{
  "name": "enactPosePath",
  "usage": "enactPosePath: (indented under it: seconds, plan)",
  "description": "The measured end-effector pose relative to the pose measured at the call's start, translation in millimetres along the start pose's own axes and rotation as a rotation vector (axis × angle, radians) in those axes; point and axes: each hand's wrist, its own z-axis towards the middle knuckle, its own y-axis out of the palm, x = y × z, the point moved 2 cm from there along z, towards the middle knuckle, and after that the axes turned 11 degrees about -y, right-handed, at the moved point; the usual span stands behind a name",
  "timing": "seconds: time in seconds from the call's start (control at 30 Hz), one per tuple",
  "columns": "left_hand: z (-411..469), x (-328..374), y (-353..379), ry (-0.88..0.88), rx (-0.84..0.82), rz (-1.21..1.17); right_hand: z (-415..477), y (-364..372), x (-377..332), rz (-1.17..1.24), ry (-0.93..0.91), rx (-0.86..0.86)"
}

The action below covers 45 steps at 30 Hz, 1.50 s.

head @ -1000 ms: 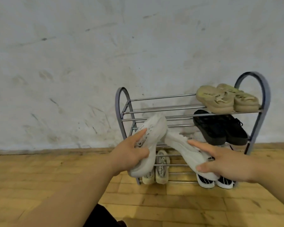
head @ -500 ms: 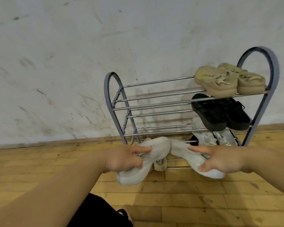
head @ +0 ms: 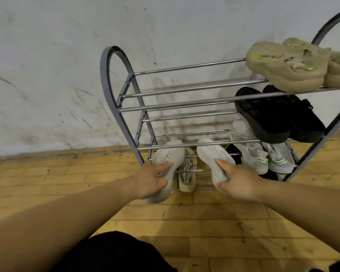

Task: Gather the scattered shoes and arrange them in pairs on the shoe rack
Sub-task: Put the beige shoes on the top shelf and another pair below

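One grey metal shoe rack (head: 114, 95) with chrome bars stands against the wall. Toe-first into its lower left part point a left white knit sneaker (head: 170, 156) and a right white knit sneaker (head: 212, 154), with a beige sandal (head: 186, 173) between them. The left hand (head: 149, 181) has its grip round the first sneaker's heel, and the right hand (head: 239, 183) round the second's.

Bare forearms (head: 67, 213), bare left hand (head: 151, 181) and right hand (head: 241, 183). Black fabric (head: 114, 252) at bottom of frame, over knee or lap; garment type unclear.
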Motion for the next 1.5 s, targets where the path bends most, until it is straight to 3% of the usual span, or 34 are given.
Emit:
enactPosePath:
  seconds: [0.27, 0.43, 0.57, 1.03, 1.27, 1.4, 1.5]
  plan:
    - [90, -6, 29, -0.075, 0.239, -0.277, 95, 23, -22, 0.016, 0.065, 0.146]
    - [126, 0, 33, -0.148, 0.348, -0.181, 146, 35, -38, 0.0, 0.051, 0.257]
    - [125, -14, 47, -0.11, 0.332, -0.191, 160, 51, -40, -0.019, 0.084, 0.208]
    - [130, -35, 51, 0.079, 0.318, -0.33, 153, 52, -41, -0.03, -0.055, 0.077]
    - [94, -49, 47, 0.144, 0.278, -0.261, 140, 40, -59, -0.199, -0.035, -0.009]
    - [41, -72, 45, 0.054, 0.311, -0.255, 112, 39, -92, -0.395, -0.067, -0.055]
    - [-11, -110, 46, -0.076, 0.354, -0.287, 84, 44, -133, -0.296, -0.186, -0.212]
